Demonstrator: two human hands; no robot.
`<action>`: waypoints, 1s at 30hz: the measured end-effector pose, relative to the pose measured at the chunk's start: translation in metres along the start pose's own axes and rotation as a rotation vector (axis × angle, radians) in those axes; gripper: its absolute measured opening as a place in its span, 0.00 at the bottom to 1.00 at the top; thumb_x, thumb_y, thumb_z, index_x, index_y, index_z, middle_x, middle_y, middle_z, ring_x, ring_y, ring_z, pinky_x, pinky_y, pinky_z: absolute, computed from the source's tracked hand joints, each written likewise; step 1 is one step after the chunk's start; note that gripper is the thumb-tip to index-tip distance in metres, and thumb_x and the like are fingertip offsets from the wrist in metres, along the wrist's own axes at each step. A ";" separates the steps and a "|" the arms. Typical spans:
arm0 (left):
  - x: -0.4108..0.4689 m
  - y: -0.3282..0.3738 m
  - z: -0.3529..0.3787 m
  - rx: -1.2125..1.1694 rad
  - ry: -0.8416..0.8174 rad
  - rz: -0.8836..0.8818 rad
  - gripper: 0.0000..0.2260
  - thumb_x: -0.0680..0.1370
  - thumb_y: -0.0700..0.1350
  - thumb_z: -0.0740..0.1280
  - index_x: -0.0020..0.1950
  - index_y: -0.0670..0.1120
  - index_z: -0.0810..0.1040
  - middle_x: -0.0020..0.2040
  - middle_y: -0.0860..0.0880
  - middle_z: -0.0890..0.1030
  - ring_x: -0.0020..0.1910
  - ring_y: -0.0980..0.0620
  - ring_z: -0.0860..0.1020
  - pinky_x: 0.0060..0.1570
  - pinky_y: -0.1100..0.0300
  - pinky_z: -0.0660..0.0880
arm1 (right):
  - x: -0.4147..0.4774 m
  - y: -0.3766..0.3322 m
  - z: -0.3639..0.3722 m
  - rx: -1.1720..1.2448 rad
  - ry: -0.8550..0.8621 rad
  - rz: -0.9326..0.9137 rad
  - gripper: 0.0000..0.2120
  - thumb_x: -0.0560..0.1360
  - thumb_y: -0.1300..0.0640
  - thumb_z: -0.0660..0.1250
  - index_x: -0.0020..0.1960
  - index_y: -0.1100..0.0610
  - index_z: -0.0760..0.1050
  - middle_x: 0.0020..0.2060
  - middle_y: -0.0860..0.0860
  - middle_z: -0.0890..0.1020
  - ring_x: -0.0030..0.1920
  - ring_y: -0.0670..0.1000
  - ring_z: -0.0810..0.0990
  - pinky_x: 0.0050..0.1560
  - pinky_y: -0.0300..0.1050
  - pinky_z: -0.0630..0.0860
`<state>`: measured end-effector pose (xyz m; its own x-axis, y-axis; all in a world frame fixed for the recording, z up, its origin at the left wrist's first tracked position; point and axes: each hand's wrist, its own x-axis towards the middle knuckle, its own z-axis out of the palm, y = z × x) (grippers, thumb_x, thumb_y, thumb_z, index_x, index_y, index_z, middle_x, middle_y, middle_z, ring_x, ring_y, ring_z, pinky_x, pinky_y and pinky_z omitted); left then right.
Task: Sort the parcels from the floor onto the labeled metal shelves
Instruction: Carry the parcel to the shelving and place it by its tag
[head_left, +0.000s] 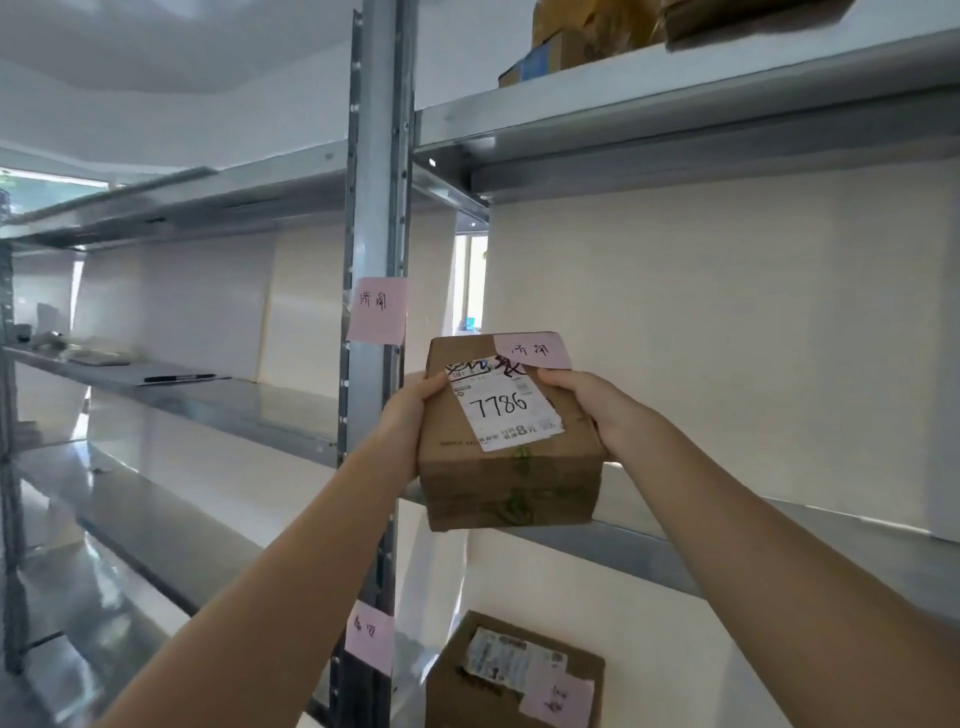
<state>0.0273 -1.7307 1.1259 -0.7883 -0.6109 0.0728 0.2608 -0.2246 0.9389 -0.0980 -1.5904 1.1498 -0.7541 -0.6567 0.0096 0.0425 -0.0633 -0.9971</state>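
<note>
shelf (779, 540): bare steel, pale wall behind | parcel (511, 447) over its front edge by post (371, 208) | left hand (410, 415), right hand (582, 400) fingers clamp its sides

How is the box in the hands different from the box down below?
The held box is gripped by the left hand and right hand; the lower box lies alone on a lower shelf. The held box's label reads 7786; the lower box's label is blurry. Both are brown cardboard with pink notes.

Brown cardboard parcel (511, 441), white label reading 7786, pink note, at the metal shelf's (779, 540) front edge.
</note>
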 end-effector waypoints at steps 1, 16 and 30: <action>0.003 0.000 0.000 0.004 0.002 -0.034 0.07 0.77 0.46 0.63 0.52 0.44 0.74 0.39 0.45 0.80 0.33 0.47 0.79 0.22 0.62 0.76 | 0.006 0.001 0.000 -0.027 0.007 0.040 0.07 0.77 0.53 0.65 0.47 0.56 0.78 0.34 0.54 0.86 0.31 0.53 0.84 0.38 0.46 0.83; 0.037 -0.032 -0.003 0.325 -0.126 0.479 0.10 0.80 0.48 0.59 0.50 0.51 0.80 0.61 0.50 0.76 0.58 0.59 0.75 0.59 0.62 0.72 | 0.041 -0.010 -0.019 -0.643 0.062 0.073 0.27 0.72 0.45 0.70 0.64 0.61 0.74 0.55 0.56 0.82 0.52 0.56 0.81 0.60 0.50 0.76; 0.023 -0.049 0.034 1.136 0.132 0.982 0.27 0.75 0.57 0.43 0.54 0.45 0.77 0.49 0.47 0.81 0.52 0.47 0.76 0.56 0.57 0.61 | -0.074 0.013 -0.019 -1.534 0.087 -0.730 0.29 0.72 0.36 0.63 0.72 0.36 0.62 0.70 0.37 0.70 0.68 0.46 0.71 0.62 0.51 0.69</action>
<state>-0.0223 -1.7081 1.0928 -0.4911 -0.2413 0.8370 0.0328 0.9551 0.2946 -0.0541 -1.5278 1.1347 -0.3614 -0.7786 0.5131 -0.8895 0.4530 0.0608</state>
